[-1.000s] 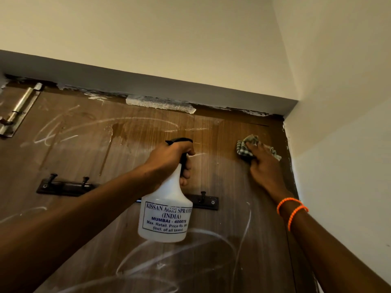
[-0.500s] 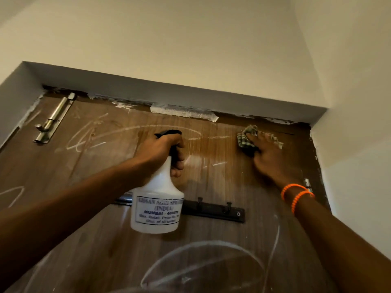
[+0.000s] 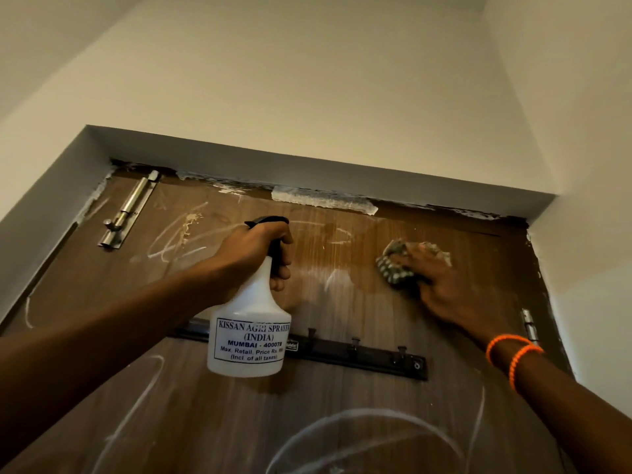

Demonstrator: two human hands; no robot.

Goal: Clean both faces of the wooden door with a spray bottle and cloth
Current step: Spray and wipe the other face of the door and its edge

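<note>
Under cream walls, the chalk-scrawled brown wooden door [image 3: 239,422] is glistening wet; the left hand [image 3: 251,254] is gripping a white plastic spray bottle [image 3: 249,333], and the right hand [image 3: 434,285] is pressing a checked cloth [image 3: 393,268] flat with straight fingers.

Single head-worn view, tilted upward.
Camera sits close to the wooden door [image 3: 342,422], facing its top edge, the lintel [image 3: 307,172] and ceiling [image 3: 307,63]; wide-angle, arm's reach.

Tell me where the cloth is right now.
The cloth is pressed against the upper right of the wooden door under the right hand, right of the spray bottle and above the hook rail.
</note>
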